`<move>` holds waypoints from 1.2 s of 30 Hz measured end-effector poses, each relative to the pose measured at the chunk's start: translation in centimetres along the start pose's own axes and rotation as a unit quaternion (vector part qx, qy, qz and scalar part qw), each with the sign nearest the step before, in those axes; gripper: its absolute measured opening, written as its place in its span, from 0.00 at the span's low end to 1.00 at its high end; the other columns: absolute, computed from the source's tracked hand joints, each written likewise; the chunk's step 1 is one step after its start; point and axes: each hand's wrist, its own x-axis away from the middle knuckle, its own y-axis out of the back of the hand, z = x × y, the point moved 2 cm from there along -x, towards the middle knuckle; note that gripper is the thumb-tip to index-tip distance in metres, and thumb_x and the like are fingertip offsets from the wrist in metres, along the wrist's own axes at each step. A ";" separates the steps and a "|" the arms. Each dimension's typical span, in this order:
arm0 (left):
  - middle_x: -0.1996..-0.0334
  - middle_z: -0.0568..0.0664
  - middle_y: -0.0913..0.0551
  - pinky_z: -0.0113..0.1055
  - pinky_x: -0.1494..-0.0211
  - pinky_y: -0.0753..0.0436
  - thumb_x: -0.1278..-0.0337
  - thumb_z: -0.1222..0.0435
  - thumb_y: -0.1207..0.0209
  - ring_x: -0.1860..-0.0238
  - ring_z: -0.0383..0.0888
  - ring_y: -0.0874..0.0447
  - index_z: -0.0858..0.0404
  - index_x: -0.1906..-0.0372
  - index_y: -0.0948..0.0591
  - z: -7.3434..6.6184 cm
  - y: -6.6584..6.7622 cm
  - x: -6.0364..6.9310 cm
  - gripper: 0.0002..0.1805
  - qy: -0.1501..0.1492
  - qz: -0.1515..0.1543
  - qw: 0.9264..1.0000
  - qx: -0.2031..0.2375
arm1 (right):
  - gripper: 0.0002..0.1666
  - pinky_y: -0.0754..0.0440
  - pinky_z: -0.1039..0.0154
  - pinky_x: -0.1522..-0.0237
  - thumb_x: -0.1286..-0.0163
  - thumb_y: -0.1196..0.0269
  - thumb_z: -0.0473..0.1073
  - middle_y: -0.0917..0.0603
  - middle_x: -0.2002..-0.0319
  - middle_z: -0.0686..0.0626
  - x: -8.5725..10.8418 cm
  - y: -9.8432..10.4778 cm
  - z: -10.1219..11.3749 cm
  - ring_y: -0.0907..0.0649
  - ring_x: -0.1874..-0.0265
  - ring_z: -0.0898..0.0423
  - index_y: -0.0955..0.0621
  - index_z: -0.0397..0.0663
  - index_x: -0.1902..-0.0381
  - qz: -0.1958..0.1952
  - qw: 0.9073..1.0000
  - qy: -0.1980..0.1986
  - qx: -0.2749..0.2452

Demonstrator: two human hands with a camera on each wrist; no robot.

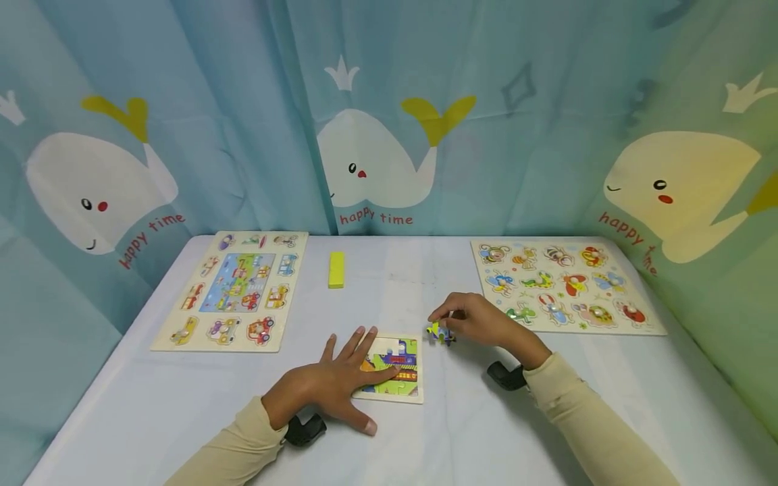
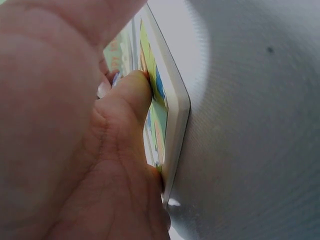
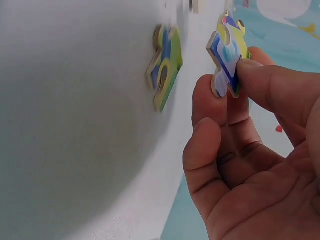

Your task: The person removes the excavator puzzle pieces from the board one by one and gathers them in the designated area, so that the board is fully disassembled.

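Right hand (image 1: pixel 480 320) with a puzzle piece (image 3: pixel 231 55) pinched up off the table (image 1: pixel 474 432), left hand (image 1: pixel 331 385) spread wide over the puzzle board (image 1: pixel 420 368).

The piece sits between the right thumb and fingertips, just beyond the board's right edge — a loose piece (image 3: pixel 175 57) lies on the table close by. The left hand crosses the board's left edge, a finger on the puzzle, thumb past the near edge — all well short of the table's far edge.

Beige cuffed sleeves (image 1: pixel 594 424), black wrist cameras (image 1: pixel 506 376)
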 end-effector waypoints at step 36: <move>0.23 0.58 0.66 0.66 0.34 0.72 0.47 0.37 0.39 0.25 0.57 0.76 0.37 0.26 0.38 -0.7 0.4 0.0 0.42 -0.012 -0.016 1.000 -0.007 | 0.11 0.23 0.57 0.58 0.35 0.39 0.27 0.17 0.62 0.52 2.5 1.9 -2.6 0.21 0.60 0.55 0.14 0.44 0.62 0.010 0.995 -0.072 0.072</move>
